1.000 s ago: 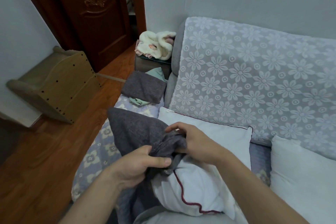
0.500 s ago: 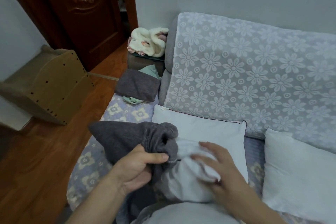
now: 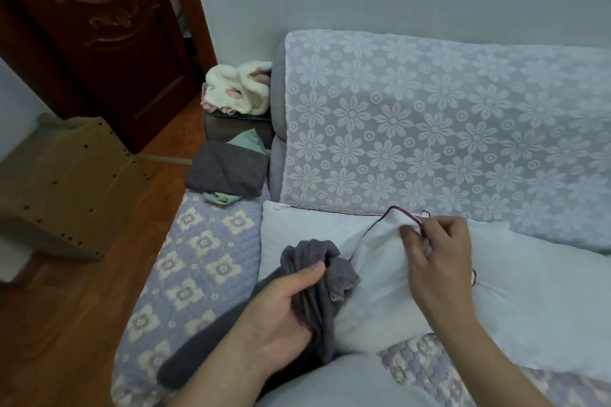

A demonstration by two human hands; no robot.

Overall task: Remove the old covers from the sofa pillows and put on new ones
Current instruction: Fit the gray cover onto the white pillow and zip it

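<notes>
On the sofa, left hand point(image 3: 281, 311) grips the limp grey cover point(image 3: 317, 277); right hand point(image 3: 433, 261) pinches the soft pillow point(image 3: 380, 274) at its piped corner, probably the surest hold.

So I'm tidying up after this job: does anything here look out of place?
Mostly the far end of the sofa: a folded grey cover lies on crumpled green cloth. In front, the left hand grips a bunched grey cover while the right hand pinches the white pillow.
</notes>
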